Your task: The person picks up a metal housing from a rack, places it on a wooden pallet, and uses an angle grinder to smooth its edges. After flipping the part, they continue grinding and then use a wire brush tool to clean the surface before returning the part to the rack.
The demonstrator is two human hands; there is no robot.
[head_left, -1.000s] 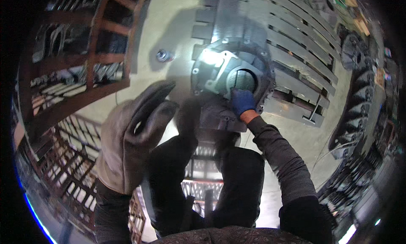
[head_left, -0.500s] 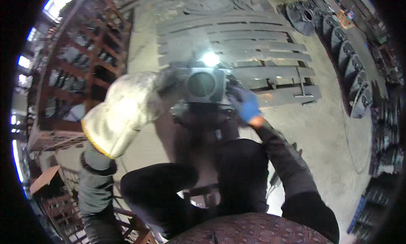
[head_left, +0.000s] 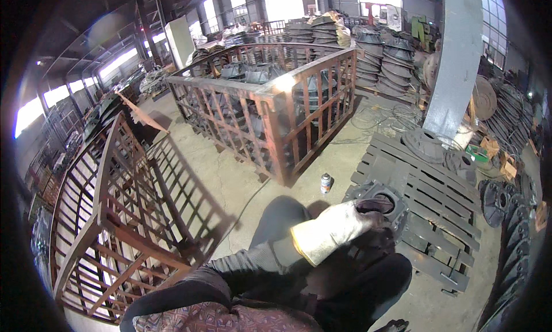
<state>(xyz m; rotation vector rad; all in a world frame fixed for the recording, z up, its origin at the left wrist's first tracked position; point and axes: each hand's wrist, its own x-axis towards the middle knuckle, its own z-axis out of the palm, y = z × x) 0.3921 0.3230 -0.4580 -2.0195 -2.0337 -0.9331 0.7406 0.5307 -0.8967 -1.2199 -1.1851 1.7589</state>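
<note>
My left hand (head_left: 339, 229), in a whitish work glove with a yellow cuff edge, reaches to a dark metal casting (head_left: 398, 202) with a round opening. Its fingers are closed over the near left side of the casting, by the opening; dark smudges cover the fingertips. The casting stands in front of my knees, at the near left edge of a slatted grey metal platform (head_left: 443, 185). Its lower part is hidden behind the glove and my leg. My right hand does not show.
A spray can (head_left: 326, 183) stands on the floor left of the casting. Beyond it is a rusty barred crate (head_left: 276, 136) full of metal parts. Another barred frame (head_left: 106, 217) stands at the left. A grey column (head_left: 454, 67) rises behind the platform, and dark castings (head_left: 494, 202) line the right.
The view has swung up and to the left, showing the hall. My left glove stays at the casting. My right hand, seen in a blue glove at the casting's right side before, is out of sight.
</note>
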